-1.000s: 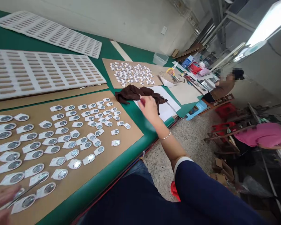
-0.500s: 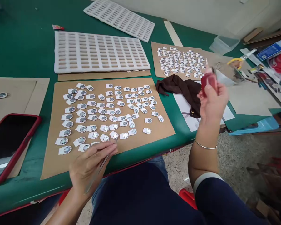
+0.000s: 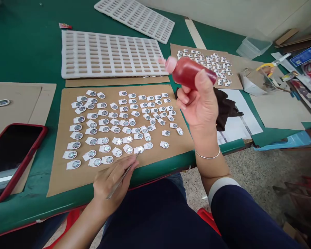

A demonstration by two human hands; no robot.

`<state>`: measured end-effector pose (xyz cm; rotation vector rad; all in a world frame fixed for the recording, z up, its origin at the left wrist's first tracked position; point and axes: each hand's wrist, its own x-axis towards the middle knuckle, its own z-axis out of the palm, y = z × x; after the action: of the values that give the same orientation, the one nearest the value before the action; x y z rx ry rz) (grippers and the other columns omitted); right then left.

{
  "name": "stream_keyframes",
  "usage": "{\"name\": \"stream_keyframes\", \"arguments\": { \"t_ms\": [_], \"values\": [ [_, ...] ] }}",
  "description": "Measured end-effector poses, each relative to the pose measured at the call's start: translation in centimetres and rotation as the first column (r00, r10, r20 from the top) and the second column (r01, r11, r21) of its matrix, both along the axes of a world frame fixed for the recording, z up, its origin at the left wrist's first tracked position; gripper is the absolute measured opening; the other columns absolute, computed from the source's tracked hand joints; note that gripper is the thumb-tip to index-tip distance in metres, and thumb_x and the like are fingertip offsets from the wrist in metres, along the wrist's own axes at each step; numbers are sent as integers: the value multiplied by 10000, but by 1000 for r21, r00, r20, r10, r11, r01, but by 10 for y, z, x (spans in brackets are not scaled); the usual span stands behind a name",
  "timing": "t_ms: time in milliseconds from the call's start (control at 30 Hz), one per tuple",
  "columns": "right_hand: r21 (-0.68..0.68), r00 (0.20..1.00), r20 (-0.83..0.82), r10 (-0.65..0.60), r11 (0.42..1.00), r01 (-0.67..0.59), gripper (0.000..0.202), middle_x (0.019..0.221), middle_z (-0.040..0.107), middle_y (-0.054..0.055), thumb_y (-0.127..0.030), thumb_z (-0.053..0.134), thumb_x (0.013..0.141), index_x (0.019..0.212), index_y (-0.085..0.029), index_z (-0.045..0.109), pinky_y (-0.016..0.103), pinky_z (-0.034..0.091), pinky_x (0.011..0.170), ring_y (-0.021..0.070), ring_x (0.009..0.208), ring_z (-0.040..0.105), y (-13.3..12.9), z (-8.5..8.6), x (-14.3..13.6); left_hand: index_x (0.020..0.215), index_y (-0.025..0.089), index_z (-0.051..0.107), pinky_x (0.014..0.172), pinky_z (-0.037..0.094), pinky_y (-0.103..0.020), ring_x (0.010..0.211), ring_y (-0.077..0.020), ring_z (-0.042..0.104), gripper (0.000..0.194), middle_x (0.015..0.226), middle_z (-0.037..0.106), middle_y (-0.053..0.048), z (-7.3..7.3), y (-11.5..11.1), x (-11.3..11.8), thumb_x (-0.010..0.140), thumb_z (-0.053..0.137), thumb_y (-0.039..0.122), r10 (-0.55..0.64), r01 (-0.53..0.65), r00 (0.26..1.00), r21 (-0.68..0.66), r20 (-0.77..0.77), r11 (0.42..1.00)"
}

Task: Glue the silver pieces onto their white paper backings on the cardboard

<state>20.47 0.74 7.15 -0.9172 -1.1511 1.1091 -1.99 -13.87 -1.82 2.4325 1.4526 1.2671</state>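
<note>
My left hand [image 3: 115, 181] is closed around thin metal tweezers [image 3: 118, 184]. Their tip touches a small round silver piece on a white tab [image 3: 139, 149], near the front edge of a brown cardboard sheet [image 3: 171, 154]. Many similar pieces lie in loose rows across that sheet. In my right hand [image 3: 202, 109], raised above the sheet's right side, is a small squeeze bottle of red liquid [image 3: 188, 72]. The bottle lies nearly sideways, its pale nozzle pointing left and blurred. Behind this hand, a dark brown cloth [image 3: 225, 108] is partly hidden.
White slotted foam trays [image 3: 114, 55] lie behind the sheet. A second cardboard sheet [image 3: 234, 77] carries more pieces at back right. To the left is a phone in a red case [image 3: 12, 152]. Yellow-handled scissors [image 3: 265, 65] and a clear plastic box [image 3: 252, 48] stand right.
My right hand has swung left with the red bottle, which has tipped from upright to nearly sideways. The tweezers in my left hand have shifted right to a neighbouring piece.
</note>
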Motion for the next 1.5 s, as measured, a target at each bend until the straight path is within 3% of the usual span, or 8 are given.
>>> {"name": "stream_keyframes", "arguments": {
  "t_ms": [167,367,667,900,1033,1167,1367,1500],
  "values": [
    [3,992,122,13,1000,-13,461,745,584,-20,-704,562,764,918,-269,569,253,369,416,94,498,449,5,-22,-4,1151,154,610,762,594,-274,806,-198,737,387,943,764,-57,-6,0,-1,787,729,103,-44,47,998,50,-48,998],
    [-8,989,146,-20,1000,21,480,751,584,-8,-722,512,785,931,-269,576,243,407,422,97,518,485,4,-28,-7,1154,146,599,791,574,-256,814,-191,732,350,962,757,-57,-8,-2,-3,820,698,122,-44,45,992,4,-120,999],
    [-17,987,162,8,1000,-5,537,812,569,19,-747,405,833,1010,-261,552,205,429,426,152,678,638,1,-34,-13,1072,118,561,706,577,-272,840,-211,721,240,917,720,-99,8,-2,5,848,604,45,-91,79,975,-68,-204,995],
    [-86,957,165,239,970,-227,526,829,617,43,-718,367,869,1005,-241,541,249,420,356,153,560,634,-5,-44,-22,1021,75,547,664,600,-329,829,-255,719,202,919,702,-167,11,-7,14,845,500,-13,-137,109,939,-106,-315,988],
    [-211,902,61,428,889,-407,429,751,653,30,-651,481,858,939,-232,520,240,407,336,169,549,663,-17,-51,-37,1001,32,567,594,598,-347,755,-268,718,191,935,701,-226,9,-10,19,837,491,-30,-102,89,925,-52,-366,995],
    [-298,830,89,551,810,-506,364,694,662,2,-532,683,771,887,-224,530,254,499,450,171,615,685,-32,-52,-50,954,20,593,462,564,-327,650,-266,708,166,912,706,-247,11,-13,25,843,477,-26,-68,68,912,-15,-405,998],
    [-88,825,414,385,919,-385,330,670,615,-11,-453,796,663,732,-211,584,296,490,577,134,603,569,-42,-53,-60,891,45,611,441,560,-320,677,-292,715,227,926,702,-263,11,-15,28,826,415,-48,-43,43,899,-9,-435,999],
    [33,802,511,310,925,-378,354,698,606,-12,-501,775,675,753,-211,589,295,460,585,126,614,528,-43,-59,-61,889,75,625,507,592,-316,693,-258,714,232,926,714,-218,10,-15,27,835,428,-35,-26,31,891,5,-452,1000]
  ]
}}
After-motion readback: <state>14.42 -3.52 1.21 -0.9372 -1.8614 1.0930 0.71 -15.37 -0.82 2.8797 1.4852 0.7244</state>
